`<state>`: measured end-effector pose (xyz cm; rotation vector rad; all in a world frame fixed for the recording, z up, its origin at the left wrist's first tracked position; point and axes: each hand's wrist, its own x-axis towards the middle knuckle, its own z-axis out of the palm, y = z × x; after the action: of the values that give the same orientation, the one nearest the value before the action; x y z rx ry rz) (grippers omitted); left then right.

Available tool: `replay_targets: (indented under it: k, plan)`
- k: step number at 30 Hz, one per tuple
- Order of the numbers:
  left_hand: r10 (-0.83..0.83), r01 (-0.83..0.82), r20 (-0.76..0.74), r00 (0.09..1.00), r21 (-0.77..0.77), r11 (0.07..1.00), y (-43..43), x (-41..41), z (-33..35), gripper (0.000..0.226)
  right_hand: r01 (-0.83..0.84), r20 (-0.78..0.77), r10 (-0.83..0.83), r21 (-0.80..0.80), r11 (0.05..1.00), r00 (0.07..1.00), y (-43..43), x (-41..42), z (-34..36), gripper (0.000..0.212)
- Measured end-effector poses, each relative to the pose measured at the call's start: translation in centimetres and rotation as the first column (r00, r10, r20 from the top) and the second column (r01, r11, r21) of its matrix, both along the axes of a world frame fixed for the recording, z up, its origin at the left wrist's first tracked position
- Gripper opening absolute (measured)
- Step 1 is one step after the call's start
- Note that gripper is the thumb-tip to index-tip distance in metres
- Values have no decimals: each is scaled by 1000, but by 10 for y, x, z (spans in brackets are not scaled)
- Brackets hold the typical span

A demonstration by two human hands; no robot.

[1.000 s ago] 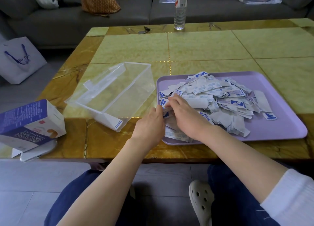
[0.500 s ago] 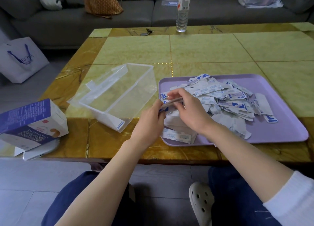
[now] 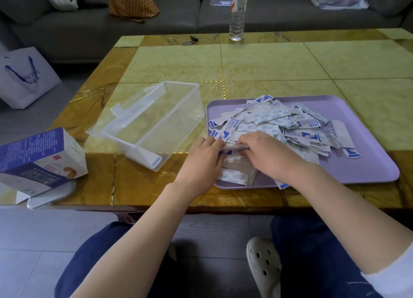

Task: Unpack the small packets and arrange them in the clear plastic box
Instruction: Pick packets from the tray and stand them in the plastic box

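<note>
Packet stack [image 3: 234, 147] is being pinched between left hand [image 3: 204, 158] and right hand [image 3: 271, 156]; uneven squeezing is probably risking it fanning apart.

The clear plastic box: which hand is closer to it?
Left. The left hand sits just right of the clear plastic box, at the tray's left edge; the right hand is farther right, over the tray, both gripping a stack of packets.
</note>
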<state>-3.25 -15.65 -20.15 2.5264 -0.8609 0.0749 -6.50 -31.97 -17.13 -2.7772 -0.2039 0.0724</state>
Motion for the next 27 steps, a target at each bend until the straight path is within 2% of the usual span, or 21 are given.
replay_targets:
  k: [2, 4, 8, 10, 14, 20, 24, 27]
  plan:
    - [-29, 15, 74, 997, 174, 985, -1, -1, -4, 20, -30, -29, 29, -39, 999, 999, 0, -2, -9, 32]
    - [-46, 14, 107, 993, 285, 959, -2, -4, -5, 26, -48, -34, 46, -41, 998, 998, 2, -5, -16, 45]
    - [-75, 15, 152, 986, 362, 932, -4, -10, -6, 30, -111, -24, 110, -54, 992, 994, 9, -10, -24, 55]
    - [-59, 4, 145, 988, 350, 937, -5, -10, -5, 28, -106, 24, 108, -59, 993, 994, 10, -8, -28, 50]
    - [-13, -39, 159, 987, 320, 946, -6, -8, -4, 17, -53, 163, 64, -67, 996, 985, 11, -2, -31, 20]
    - [76, -98, 183, 980, 118, 988, -3, -10, 9, 23, -100, 423, 124, -79, 992, 898, 17, 5, -18, 17]
    - [122, -125, 64, 991, 47, 991, 7, -11, 22, 36, -133, 364, 107, 48, 990, 925, 26, 1, -17, 29]
    - [127, -129, 62, 990, 39, 991, 17, -11, 25, 35, -142, 404, 86, 111, 984, 911, 32, 1, -13, 18]
